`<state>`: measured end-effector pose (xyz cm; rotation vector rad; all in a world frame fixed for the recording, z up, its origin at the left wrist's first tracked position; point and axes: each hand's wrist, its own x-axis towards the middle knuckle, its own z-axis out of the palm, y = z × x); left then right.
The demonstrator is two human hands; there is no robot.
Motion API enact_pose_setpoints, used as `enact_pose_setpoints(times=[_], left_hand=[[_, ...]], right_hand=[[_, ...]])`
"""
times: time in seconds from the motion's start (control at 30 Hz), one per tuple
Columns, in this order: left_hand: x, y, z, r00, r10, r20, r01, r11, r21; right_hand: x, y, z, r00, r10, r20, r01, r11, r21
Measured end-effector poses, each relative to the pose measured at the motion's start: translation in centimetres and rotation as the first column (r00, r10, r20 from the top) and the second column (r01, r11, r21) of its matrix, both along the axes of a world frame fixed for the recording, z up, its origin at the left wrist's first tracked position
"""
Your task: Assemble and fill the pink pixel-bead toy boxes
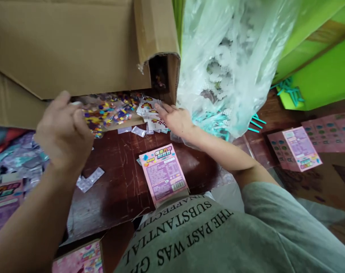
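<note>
My left hand (pixel 66 131) is curled at the opening of a large cardboard box (pixel 84 41), beside clear packets of colourful beads (pixel 112 112). Its fingertips are partly hidden, and I cannot make out what they hold. Stretched forward, the fingers of my right hand (pixel 176 119) lie over printed paper sheets (pixel 150 110) with pixel patterns, at the box's right corner. Small lilac sachets (pixel 138 131) lie just below the sheets. Nearer to me, a pink and purple printed carton (pixel 163 172) rests on the dark red table (pixel 118 159).
A clear plastic bag (pixel 237 76) with white pegboards and turquoise sticks (pixel 215 123) stands right of the box. Green bins (pixel 320 79) are behind it. Pink cartons (pixel 301 148) stack at far right. Sachets (pixel 27 163) pile up at left.
</note>
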<state>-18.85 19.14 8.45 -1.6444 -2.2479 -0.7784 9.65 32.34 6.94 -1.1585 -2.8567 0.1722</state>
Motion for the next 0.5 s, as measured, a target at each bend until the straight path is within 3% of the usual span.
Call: enact_pose_setpoints(times=[0.07, 0.17, 0.23, 0.3, 0.37, 0.5], left_hand=[[2.3, -1.5, 1.3, 0.999, 0.014, 0.047, -0.019, 0.994, 0.104], [5.6, -2.3, 2.0, 0.993, -0.049, 0.106, 0.042, 0.997, 0.07], [7.3, -1.9, 1.9, 0.983, -0.147, 0.113, 0.148, 0.989, -0.005], [9.0, -0.9, 1.5, 0.951, -0.273, 0.148, 0.283, 0.958, -0.051], [10.8, 0.5, 1.1, 0.868, -0.41, 0.28, 0.443, 0.894, -0.065], [14.6, 3.4, 0.1, 0.63, -0.511, 0.585, 0.644, 0.764, -0.027]], right_hand=[[0.9, -0.3, 0.2, 0.985, 0.018, -0.17, -0.021, 1.0, -0.016], [3.1, -0.3, 0.8, 0.891, -0.013, -0.455, -0.058, 0.988, -0.142], [4.8, 0.0, 1.4, 0.792, -0.041, -0.61, -0.173, 0.941, -0.289], [6.5, 0.2, 2.0, 0.716, -0.027, -0.698, -0.35, 0.85, -0.393], [8.0, 0.1, 2.4, 0.69, 0.002, -0.724, -0.417, 0.819, -0.395], [10.4, -0.1, 2.1, 0.702, -0.075, -0.709, -0.267, 0.894, -0.359]])
